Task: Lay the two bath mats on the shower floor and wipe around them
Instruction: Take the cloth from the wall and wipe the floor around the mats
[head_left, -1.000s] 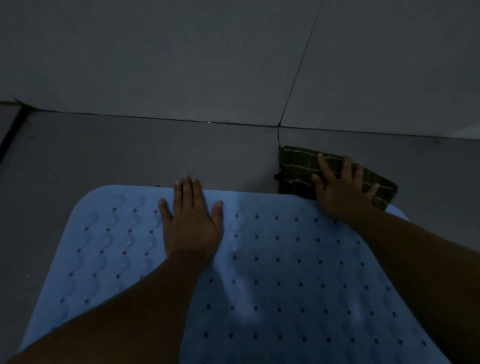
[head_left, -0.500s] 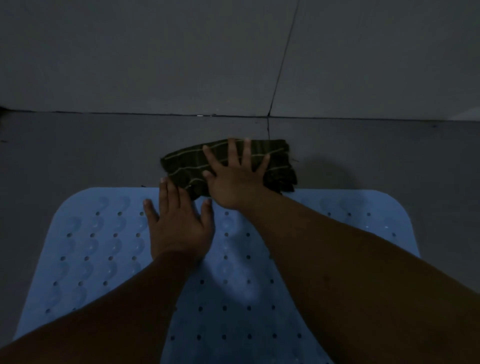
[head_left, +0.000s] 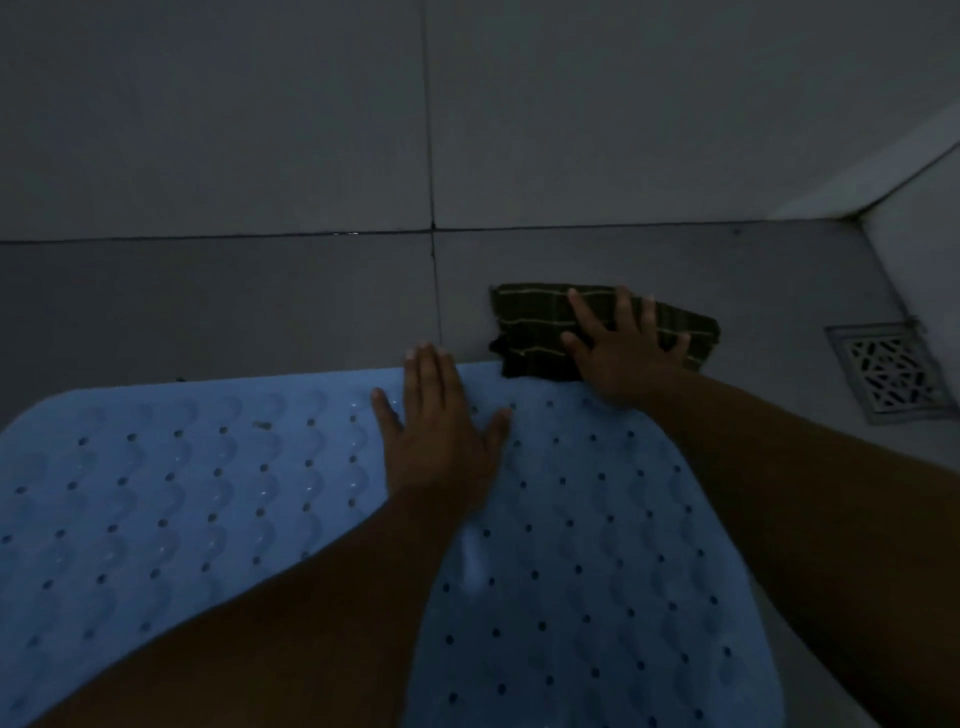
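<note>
Left hand: the left hand (head_left: 441, 431) lies flat, fingers straight, pressing down on the far edge of the blue mat (head_left: 208, 519); it grasps nothing.
Right hand: the right hand (head_left: 623, 353) is spread flat on the cloth (head_left: 530, 322), fingers straight and splayed, pressing rather than clutching it.
Cloth: dark green with pale stripes, folded, lying on the floor (head_left: 260, 312) just beyond the right hand's wrist, its near edge touching or slightly overlapping the mat's far edge.
Mat: spread flat under both forearms, dotted with small holes and wavy bumps. Only one mat is in view; where the second lies I cannot tell.
Floor: grey tiles, with a grout line running away just beyond the left fingertips.
Drain: a metal drain (head_left: 888, 369) sits to the right of the right hand, well apart from the cloth.
Wall: rises beyond both hands, past the strip of bare tile.
Step in hand: seemingly wiping the strip of floor along the mat's far edge.
Doing it well: keep the left palm weighted so the mat does not creep; keep the whole right palm on the cloth so it stays folded; run it close along the edge without lifting the mat's lip; stop short of the drain grate, where a corner could snag.
</note>
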